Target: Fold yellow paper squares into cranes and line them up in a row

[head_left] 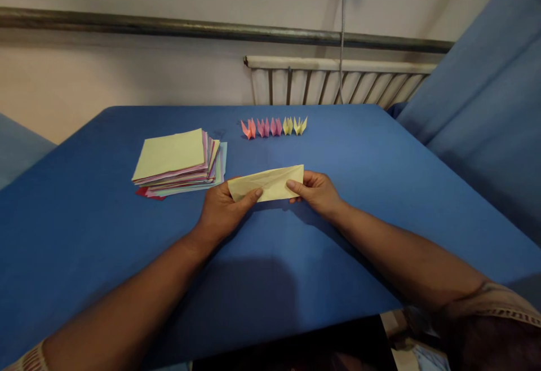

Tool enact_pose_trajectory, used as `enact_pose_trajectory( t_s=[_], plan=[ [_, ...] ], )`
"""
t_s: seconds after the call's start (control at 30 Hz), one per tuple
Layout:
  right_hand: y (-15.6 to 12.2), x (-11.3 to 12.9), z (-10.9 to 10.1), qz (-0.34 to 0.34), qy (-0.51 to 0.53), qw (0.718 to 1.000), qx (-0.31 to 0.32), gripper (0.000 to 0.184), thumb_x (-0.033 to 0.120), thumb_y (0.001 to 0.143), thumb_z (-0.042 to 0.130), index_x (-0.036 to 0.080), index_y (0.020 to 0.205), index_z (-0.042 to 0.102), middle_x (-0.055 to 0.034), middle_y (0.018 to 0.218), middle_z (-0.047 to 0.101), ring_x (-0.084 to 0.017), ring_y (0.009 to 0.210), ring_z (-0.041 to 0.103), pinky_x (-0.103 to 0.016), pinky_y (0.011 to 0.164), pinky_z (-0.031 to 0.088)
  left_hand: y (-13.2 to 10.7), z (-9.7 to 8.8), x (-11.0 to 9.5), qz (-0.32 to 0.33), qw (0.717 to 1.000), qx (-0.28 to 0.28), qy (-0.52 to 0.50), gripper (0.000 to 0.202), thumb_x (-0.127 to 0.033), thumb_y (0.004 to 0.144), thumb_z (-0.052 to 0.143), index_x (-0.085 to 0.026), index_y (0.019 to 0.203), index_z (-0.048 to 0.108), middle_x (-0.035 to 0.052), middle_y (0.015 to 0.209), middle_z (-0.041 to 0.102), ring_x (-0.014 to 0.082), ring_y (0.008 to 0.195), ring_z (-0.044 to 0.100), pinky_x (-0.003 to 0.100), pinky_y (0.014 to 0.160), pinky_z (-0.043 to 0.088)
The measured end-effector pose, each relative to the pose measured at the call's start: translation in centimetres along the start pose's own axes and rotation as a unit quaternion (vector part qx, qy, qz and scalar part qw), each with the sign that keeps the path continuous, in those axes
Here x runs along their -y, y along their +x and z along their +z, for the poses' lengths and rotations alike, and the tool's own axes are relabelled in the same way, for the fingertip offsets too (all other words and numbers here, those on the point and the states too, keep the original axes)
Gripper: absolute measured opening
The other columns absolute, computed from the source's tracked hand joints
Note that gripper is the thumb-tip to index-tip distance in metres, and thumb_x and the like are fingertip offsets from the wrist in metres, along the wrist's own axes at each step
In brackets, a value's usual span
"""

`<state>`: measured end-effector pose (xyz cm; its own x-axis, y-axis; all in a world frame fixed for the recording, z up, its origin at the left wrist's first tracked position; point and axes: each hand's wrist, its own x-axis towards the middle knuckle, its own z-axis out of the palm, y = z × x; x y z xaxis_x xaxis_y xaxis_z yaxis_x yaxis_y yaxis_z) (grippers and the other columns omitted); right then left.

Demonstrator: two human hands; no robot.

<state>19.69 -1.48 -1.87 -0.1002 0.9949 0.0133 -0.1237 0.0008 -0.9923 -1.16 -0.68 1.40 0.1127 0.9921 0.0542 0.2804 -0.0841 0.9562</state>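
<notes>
A folded sheet of pale yellow paper (274, 183) with crease lines is held up above the blue table, long side across. My left hand (224, 207) pinches its left end, thumb on the near face and fingers behind. On the right end my right hand (316, 190) has a similar grip, its thumb pressed on the paper and the fingers mostly hidden behind it. Left of my hands lies a thick stack of coloured paper (171, 154), a yellow sheet on top. Beyond the held paper stands a row of several small folded-paper cranes, among them an orange one (249, 129) and a yellow one (300, 126).
The blue table (359, 235) reaches back towards a wall with a radiator (338, 65) and a horizontal pipe (190, 28). A cable (342, 38) hangs down the wall. Blue curtain (486, 72) borders the right side.
</notes>
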Motion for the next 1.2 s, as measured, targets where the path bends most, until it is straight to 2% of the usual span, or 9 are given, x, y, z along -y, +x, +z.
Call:
enact_pose_trajectory(
  t_s=[0.17,0.4,0.57,0.77,0.87,1.03,1.2],
  plan=[
    [-0.1,0.0,0.1,-0.037,-0.025,0.999,-0.016,0.036,0.051,0.071,0.075,0.02,0.089,0.075,-0.0026,0.08,0.073,-0.012,0.061,0.061,-0.028,0.059,0.053,0.1,-0.2,0.1,-0.006,0.999,0.009,-0.031,0.039,-0.043,0.066,0.081,-0.017,0.096,0.076,0.007,0.099,0.077,0.0255,0.089,0.071,0.035,0.082,0.057],
    [-0.2,-0.2,0.0,-0.07,-0.013,0.997,-0.016,0.029,0.046,0.073,0.075,0.021,0.087,0.075,-0.0012,0.079,0.073,-0.012,0.062,0.062,-0.031,0.063,0.055,0.0,-0.3,-0.5,-0.027,0.997,0.005,-0.066,0.04,-0.048,0.068,0.079,-0.018,0.093,0.077,0.0067,0.094,0.077,0.0242,0.08,0.07,0.032,0.072,0.056],
    [-0.2,-0.2,0.0,-0.085,-0.005,0.996,-0.016,0.028,0.045,0.073,0.076,0.02,0.087,0.075,-0.0008,0.077,0.074,-0.012,0.06,0.063,-0.029,0.063,0.055,-0.2,-0.4,-0.7,-0.015,0.998,-0.007,-0.057,0.04,-0.049,0.067,0.079,-0.016,0.091,0.077,0.0063,0.09,0.077,0.0227,0.075,0.068,0.03,0.065,0.054],
    [-0.3,-0.5,-0.2,-0.085,-0.011,0.996,-0.015,0.029,0.045,0.072,0.077,0.019,0.087,0.075,-0.002,0.082,0.075,-0.013,0.063,0.064,-0.03,0.063,0.056,-0.1,-0.6,0.1,0.014,0.998,0.009,-0.054,0.034,-0.046,0.071,0.078,-0.016,0.089,0.077,0.0044,0.088,0.076,0.0181,0.073,0.065,0.027,0.066,0.052],
    [-0.4,-0.5,-0.2,-0.083,-0.013,0.996,-0.017,0.029,0.044,0.072,0.078,0.02,0.087,0.075,-0.0014,0.079,0.074,-0.012,0.06,0.062,-0.029,0.061,0.055,-0.2,-0.8,0.5,0.022,0.998,0.02,-0.059,0.033,-0.045,0.074,0.076,-0.016,0.091,0.076,0.0037,0.089,0.075,0.0173,0.073,0.065,0.027,0.067,0.051],
    [-0.7,0.1,-0.2,-0.071,-0.018,0.997,-0.019,0.029,0.046,0.074,0.076,0.019,0.081,0.072,0.0006,0.068,0.069,-0.01,0.052,0.055,-0.025,0.051,0.049,-0.3,-1.0,0.6,0.021,0.998,0.031,-0.053,0.04,-0.053,0.08,0.067,-0.014,0.084,0.074,0.0042,0.076,0.071,0.0175,0.068,0.062,0.027,0.061,0.048],
    [-0.6,0.5,-0.1,-0.074,-0.018,0.996,-0.04,0.029,0.046,0.074,0.075,0.018,0.076,0.068,0.0038,0.058,0.06,-0.008,0.048,0.049,-0.023,0.048,0.044,0.0,-0.9,0.3,0.035,0.996,0.038,-0.07,0.033,-0.045,0.075,0.075,-0.016,0.091,0.073,0.003,0.082,0.072,0.0162,0.071,0.062,0.027,0.066,0.049]
  ],
)
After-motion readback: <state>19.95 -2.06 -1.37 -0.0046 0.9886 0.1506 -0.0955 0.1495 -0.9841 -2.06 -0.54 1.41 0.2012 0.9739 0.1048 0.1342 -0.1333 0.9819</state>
